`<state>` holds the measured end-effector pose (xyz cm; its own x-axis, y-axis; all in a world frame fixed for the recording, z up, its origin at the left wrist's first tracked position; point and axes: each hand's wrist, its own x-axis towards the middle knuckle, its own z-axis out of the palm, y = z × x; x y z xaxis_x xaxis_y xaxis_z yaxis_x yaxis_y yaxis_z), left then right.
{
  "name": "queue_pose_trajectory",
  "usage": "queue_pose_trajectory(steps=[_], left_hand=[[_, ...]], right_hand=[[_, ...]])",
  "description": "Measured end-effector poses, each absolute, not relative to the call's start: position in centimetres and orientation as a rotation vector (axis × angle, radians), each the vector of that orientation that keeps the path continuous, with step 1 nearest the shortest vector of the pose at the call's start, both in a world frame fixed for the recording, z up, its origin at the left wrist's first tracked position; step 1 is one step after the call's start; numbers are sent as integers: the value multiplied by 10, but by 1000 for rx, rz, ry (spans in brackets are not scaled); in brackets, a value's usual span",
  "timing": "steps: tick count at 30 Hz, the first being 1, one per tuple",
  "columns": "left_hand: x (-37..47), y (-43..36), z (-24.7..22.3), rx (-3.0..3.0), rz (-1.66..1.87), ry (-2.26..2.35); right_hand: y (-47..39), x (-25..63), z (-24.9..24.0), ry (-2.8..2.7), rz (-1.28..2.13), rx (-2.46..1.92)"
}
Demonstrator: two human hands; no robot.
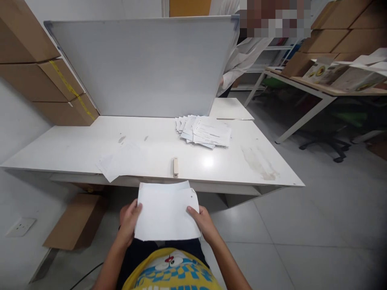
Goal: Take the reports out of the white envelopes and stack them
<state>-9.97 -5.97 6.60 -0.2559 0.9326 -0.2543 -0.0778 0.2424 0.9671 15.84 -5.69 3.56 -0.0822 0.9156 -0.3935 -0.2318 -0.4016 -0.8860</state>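
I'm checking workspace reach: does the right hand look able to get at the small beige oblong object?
Probably, once freed: the right hand holds white rectangular paper sheets, but nothing covers the beige object beyond them.

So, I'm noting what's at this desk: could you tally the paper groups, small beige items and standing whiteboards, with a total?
Paper groups: 3 (held sheets, fanned pile, loose sheets at the front edge)
Small beige items: 1 (probably a stapler)
Standing whiteboards: 1 (the framed whiteboard)
Total: 5
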Motion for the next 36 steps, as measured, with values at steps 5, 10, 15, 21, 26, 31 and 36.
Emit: queue_pose_trajectory(steps=[5,10,15,21,26,31,36], left_hand=[[-84,-77,55,748,984,1296],[-83,-82,38,722,976,1352],[-82,-97,33,693,961,1358],[-79,-115,21,663,945,1356],[-73,-114,20,652,975,1339],[-58,-94,33,614,1023,1289],[-52,-64,34,724,1076,1348]], right_hand=[[-73,178,34,-763,1663,-1250],[-78,192,32,-807,1766,-1164],[-87,188,24,-744,1734,-1194],[-107,179,10,-559,1658,-1240],[-106,183,11,-547,1653,-1252],[-90,186,19,-541,1615,-1178],[-71,192,22,-583,1558,-1168]])
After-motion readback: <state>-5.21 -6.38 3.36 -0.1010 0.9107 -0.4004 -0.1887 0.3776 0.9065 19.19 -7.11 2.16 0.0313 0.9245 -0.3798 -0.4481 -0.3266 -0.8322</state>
